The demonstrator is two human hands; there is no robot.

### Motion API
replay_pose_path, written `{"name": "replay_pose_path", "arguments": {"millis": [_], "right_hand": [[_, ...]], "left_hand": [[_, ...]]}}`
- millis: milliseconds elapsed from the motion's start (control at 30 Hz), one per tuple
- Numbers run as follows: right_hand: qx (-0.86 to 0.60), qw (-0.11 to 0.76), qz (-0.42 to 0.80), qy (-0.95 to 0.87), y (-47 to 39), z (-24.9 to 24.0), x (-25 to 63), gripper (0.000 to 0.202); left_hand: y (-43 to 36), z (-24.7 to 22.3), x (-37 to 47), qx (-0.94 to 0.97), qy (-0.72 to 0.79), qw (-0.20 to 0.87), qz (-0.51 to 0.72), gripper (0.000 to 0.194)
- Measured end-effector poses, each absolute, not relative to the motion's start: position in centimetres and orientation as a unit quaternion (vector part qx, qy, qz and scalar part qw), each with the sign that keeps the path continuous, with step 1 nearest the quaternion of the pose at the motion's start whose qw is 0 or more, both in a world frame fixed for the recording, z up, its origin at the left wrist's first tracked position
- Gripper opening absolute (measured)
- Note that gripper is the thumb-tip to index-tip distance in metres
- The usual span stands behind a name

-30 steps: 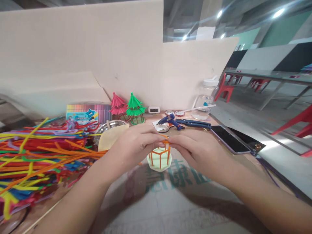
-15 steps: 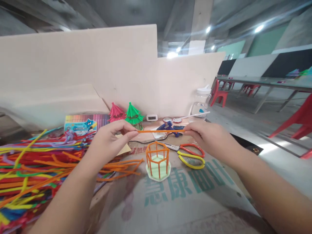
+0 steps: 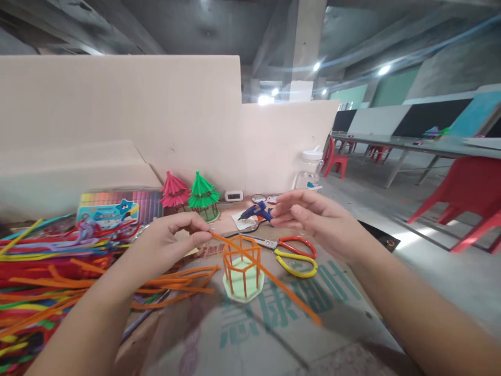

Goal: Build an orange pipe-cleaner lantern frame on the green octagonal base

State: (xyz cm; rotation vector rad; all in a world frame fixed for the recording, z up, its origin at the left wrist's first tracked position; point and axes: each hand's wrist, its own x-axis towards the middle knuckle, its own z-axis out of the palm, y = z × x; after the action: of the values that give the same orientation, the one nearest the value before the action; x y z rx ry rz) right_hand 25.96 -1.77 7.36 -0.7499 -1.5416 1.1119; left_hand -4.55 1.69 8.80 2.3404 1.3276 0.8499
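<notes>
My left hand (image 3: 176,241) pinches one end of an orange pipe cleaner (image 3: 287,291), which slants down to the right across the view. Behind it stands a small open frame of orange pipe cleaners (image 3: 230,279) on a pale green, many-sided base (image 3: 243,293). My right hand (image 3: 317,219) is raised with its fingers apart and nothing in them, near a blue glue gun (image 3: 256,210). Below that hand, scissors (image 3: 296,266) with one red and one yellow handle lie on the cardboard.
Loose pipe cleaners in many colours (image 3: 47,292) cover the left side. At the back stand a pink tree (image 3: 173,190), a green tree (image 3: 203,193), a marker set (image 3: 113,209), a small white clock (image 3: 234,196) and a clear jug (image 3: 308,172). A pale board (image 3: 156,115) rises behind.
My right hand has let go of the orange pipe cleaner and opened. That end has swung down to the right, while my left hand still holds the other. The camera view has shifted slightly.
</notes>
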Motion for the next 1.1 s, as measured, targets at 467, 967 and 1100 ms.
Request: {"name": "replay_pose_path", "arguments": {"millis": [467, 967, 1100], "right_hand": [[-0.242, 0.475, 0.577, -0.619, -4.0, 6.3, 21.7, 0.035], [-0.194, 0.496, 0.643, -0.551, -4.1, 6.5, 22.1, 0.036], [-0.185, 0.490, 0.642, -0.560, -4.3, 6.7, 21.8, 0.036]], "left_hand": [[-2.7, 8.8, 0.1, 0.831, 0.361, 0.109, 0.410, 0.019], [-3.1, 7.7, 1.4, 0.865, 0.319, 0.000, 0.387, 0.014], [-3.1, 7.9, 1.0, 0.851, 0.344, 0.040, 0.395, 0.018]]}}
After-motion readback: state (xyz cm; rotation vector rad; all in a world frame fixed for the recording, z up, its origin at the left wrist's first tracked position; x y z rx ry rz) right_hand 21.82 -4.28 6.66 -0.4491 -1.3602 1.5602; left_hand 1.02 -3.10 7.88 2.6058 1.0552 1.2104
